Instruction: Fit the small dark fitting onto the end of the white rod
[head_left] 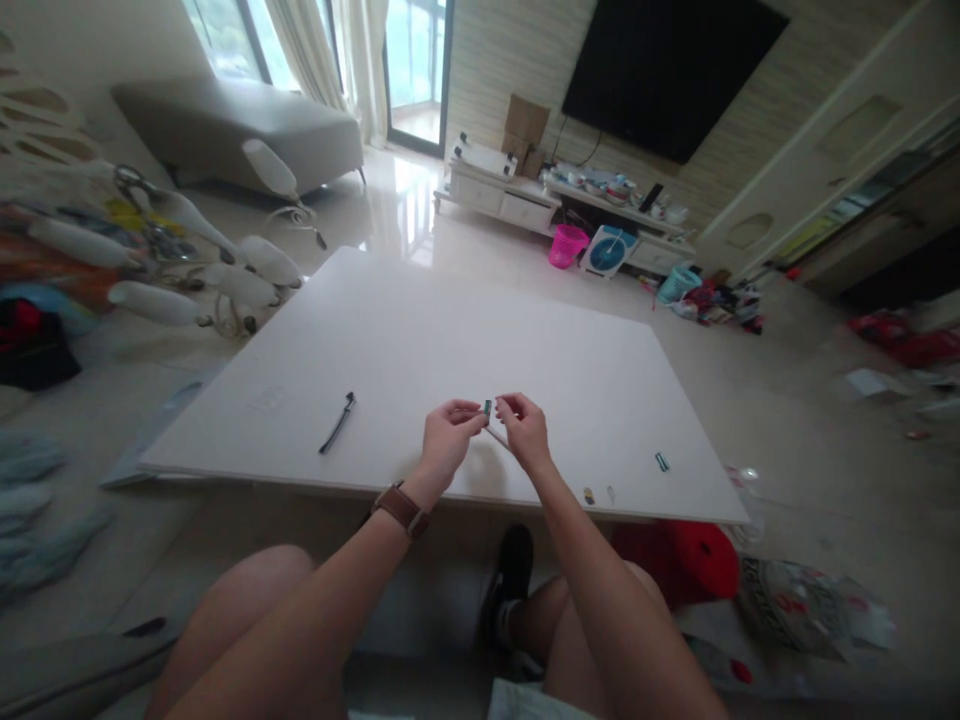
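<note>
My left hand point(448, 435), with a brown-strapped watch on its wrist, pinches a small dark-green rectangular piece point(487, 408) above the white tabletop. Close by on the right, my right hand point(525, 430) has its fingers curled in. A thin pale stick point(498, 437) runs from below the green piece into my right hand; its far end is hidden. To the left lies a slender black tool-like item point(337, 423). Near the right edge rest another small dark-green piece point(661, 461), a tiny dark-and-yellow item point(589, 495) and a small whitish bit point(610, 493).
The white board tabletop point(480, 320) ends just before my knees. A lamp with several white shades point(251, 260) stands close on its left. A red roll point(705, 560) and a printed bag point(795, 605) lie on the floor at right. A pink basket point(568, 246) stands beyond.
</note>
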